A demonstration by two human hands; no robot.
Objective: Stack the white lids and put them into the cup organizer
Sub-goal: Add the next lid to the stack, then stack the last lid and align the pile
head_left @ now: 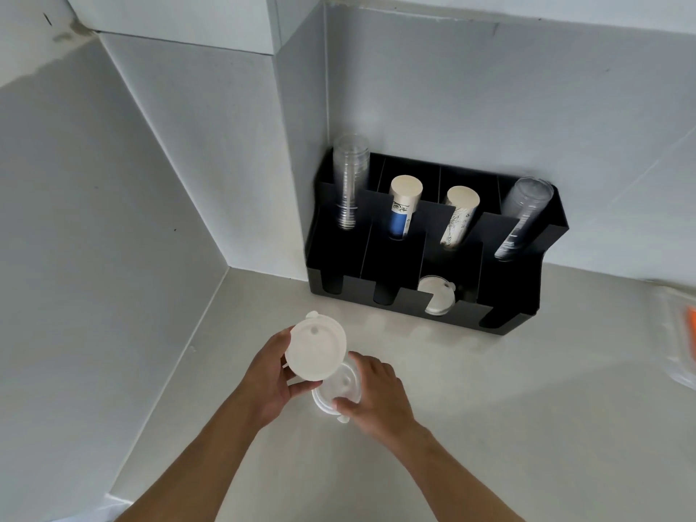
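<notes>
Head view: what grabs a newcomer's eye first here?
The two hands at bottom centre: the left hand holds up a white lid, the right hand grips another lid just below it. Behind stands the black cup organizer with cup stacks, lids already in one front slot.

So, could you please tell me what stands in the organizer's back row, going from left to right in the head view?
Clear cup stack → blue-printed paper cup stack → white-printed paper cup stack → tilted clear cup stack.
</notes>
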